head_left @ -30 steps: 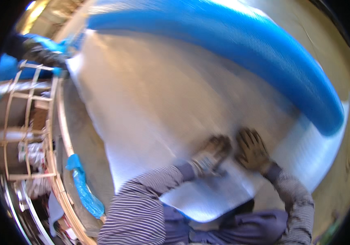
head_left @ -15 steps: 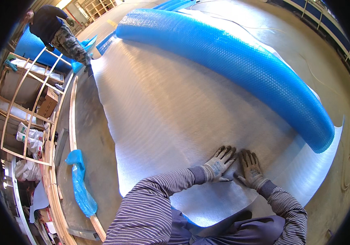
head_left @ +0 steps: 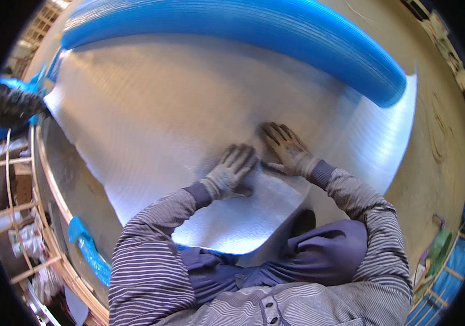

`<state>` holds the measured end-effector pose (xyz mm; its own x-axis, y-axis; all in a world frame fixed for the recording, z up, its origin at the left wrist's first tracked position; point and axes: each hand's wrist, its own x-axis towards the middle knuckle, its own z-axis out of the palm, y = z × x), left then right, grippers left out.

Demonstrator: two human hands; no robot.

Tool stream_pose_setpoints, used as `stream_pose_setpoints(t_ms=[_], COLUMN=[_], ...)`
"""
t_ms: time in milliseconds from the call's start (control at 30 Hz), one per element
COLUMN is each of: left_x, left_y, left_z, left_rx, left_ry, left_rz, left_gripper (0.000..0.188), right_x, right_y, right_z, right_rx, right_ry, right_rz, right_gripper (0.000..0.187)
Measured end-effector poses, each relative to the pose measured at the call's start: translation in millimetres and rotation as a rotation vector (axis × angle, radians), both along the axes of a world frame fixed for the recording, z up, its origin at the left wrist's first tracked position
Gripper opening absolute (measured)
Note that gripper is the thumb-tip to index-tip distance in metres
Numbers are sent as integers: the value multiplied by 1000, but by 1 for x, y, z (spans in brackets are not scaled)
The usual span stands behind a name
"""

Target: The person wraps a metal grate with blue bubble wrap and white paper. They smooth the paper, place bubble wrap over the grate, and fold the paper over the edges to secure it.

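Note:
A wide silvery foil sheet (head_left: 151, 103) is spread over the floor in front of me. Across its far side lies a thick blue bubble-wrap roll (head_left: 232, 27). My left hand (head_left: 229, 171), in a grey glove with dark fingertips, presses palm down on the foil, fingers stretched. To its right my right hand (head_left: 288, 149), gloved alike, also rests flat on the sheet with its fingers spread. A small gap separates the two hands. The sheet's near edge runs close to my knees.
Wooden frames (head_left: 26, 212) and long strips stand along the left, with a bundle in blue bubble wrap (head_left: 90, 252) beside them. A co-worker's leg (head_left: 15, 106) shows at the far left. Blue material (head_left: 449, 277) with wooden slats lies at the lower right.
My view has tilted down, so the roll sits higher in it. Both hands have stayed flat on the foil, slightly farther apart. Of the co-worker, only a leg remains in view.

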<state>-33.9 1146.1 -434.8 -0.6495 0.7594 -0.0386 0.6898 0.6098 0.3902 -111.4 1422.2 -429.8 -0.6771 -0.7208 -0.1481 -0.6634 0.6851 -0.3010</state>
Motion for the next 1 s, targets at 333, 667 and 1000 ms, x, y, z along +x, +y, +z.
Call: stream_pose_setpoints(t_ms=[333, 667, 1000], left_x=[3, 5, -29], left_y=[-2, -24, 49], left_z=[31, 67, 38], left_rx=[-128, -50, -150], left_ry=[-24, 73, 131], left_rz=[52, 76, 54], left_gripper=[111, 111, 107], right_x=[24, 70, 44], right_y=[30, 55, 142], right_z=[41, 34, -44], right_rx=[-46, -215, -903], right_ry=[-45, 121, -544], right_rz=[49, 26, -1287], right_gripper=[100, 94, 61])
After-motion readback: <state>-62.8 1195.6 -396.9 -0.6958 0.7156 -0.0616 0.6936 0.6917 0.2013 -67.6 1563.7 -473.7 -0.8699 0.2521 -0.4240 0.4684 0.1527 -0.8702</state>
